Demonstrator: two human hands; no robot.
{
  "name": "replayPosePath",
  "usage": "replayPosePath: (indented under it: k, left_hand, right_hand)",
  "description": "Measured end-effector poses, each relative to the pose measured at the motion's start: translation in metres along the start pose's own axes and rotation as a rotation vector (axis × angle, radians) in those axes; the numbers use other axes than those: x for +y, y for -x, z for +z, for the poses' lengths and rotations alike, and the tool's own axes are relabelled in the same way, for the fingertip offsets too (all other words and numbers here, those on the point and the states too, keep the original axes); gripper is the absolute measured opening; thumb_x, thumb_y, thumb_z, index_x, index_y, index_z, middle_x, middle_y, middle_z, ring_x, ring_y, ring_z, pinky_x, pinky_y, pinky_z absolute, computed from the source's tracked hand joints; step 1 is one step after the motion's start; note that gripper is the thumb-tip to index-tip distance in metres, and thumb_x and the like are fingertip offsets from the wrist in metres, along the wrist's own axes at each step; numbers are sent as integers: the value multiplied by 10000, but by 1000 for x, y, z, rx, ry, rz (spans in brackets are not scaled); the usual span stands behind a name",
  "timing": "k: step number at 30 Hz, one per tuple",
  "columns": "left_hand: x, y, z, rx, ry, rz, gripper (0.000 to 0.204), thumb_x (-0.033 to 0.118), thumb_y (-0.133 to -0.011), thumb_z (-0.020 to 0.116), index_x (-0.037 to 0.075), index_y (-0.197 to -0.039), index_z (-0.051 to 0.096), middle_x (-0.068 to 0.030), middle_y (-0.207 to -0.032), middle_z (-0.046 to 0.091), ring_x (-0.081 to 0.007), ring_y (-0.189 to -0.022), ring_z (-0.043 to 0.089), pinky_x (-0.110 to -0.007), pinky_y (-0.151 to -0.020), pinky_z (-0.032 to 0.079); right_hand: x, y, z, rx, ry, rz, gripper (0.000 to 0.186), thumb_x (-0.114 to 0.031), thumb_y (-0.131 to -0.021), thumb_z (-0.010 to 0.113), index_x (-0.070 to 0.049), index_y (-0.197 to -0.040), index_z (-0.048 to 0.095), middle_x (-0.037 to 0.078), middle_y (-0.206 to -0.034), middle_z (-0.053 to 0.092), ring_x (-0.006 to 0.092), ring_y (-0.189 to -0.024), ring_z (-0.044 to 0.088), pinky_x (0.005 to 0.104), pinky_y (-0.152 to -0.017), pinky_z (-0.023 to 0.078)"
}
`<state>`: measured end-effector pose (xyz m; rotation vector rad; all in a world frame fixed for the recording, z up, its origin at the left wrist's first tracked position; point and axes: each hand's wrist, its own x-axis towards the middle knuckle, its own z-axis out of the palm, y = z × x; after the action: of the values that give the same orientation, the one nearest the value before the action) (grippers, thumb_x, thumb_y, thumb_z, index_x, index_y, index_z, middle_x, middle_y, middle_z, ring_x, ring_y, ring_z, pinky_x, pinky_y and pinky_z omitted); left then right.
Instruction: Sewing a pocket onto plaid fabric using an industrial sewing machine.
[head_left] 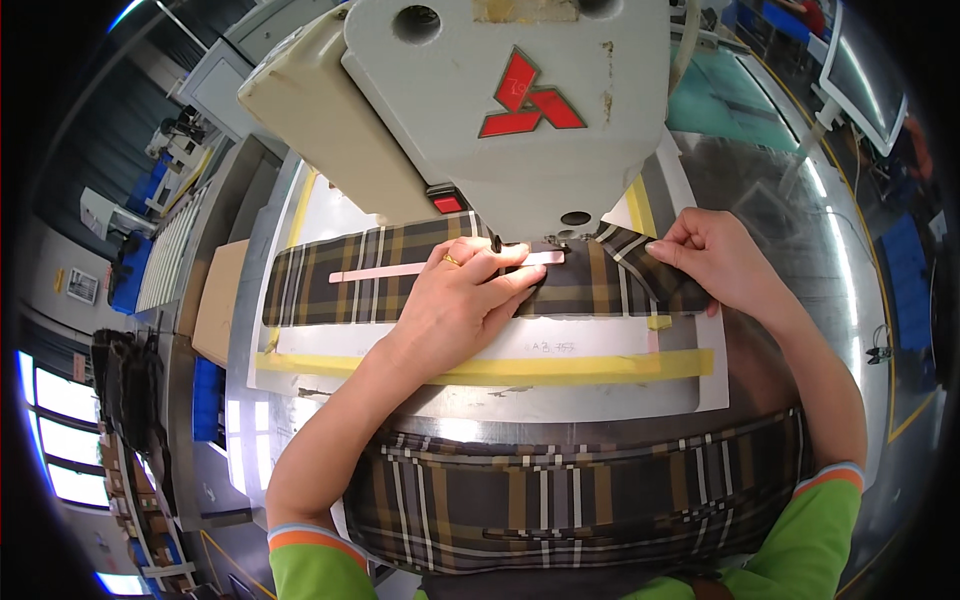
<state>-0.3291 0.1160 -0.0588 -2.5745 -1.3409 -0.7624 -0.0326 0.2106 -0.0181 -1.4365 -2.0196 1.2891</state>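
A long plaid fabric panel, dark with tan and white stripes, lies across the sewing machine bed. My left hand, with a ring on one finger, rests on the panel. Its fingertips close about a narrow pink strip on top of the fabric, just below the machine head. The strip's right end shows past the fingertips. At the panel's right end, my right hand pinches a folded plaid flap between thumb and fingers. The needle area is partly hidden by the machine head and my left fingers.
White sheeting with yellow tape lies under the panel. Another plaid fabric piece is gathered at the near edge, in front of my body. A cardboard piece stands at left. A monitor is at far right.
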Motion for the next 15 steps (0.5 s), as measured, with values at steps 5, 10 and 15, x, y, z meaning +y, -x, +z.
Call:
replayPosePath:
  k: [5, 10, 15]
  left_hand:
    - [0, -2, 0, -5, -12, -13, 289, 137, -880, 747, 187, -1164, 743, 8, -1057, 662, -236, -964, 553, -396, -901, 470]
    - [-5, 0, 2, -99, -41, -55, 270, 201, -899, 733, 182, -1168, 752, -38, -850, 660, -253, -894, 541, -400, -876, 465]
    - [-5, 5, 6, -111, -48, -88, 259, 220, -911, 725, 174, -1165, 742, -37, -823, 665, -266, -881, 547, -404, -895, 469]
  right_hand:
    - [3, 3, 4, 27, 36, -14, 288, -224, -968, 694, 50, -915, 622, 79, -697, 666, 125, -470, 596, 278, -344, 459]
    - [3, 5, 12, 77, 58, -29, 308, -244, -976, 687, 53, -929, 622, 75, -683, 647, 127, -470, 598, 280, -348, 460]
    - [9, 10, 6, 85, 14, -8, 362, -302, -982, 692, 55, -976, 632, 69, -717, 642, 121, -451, 570, 271, -359, 453]
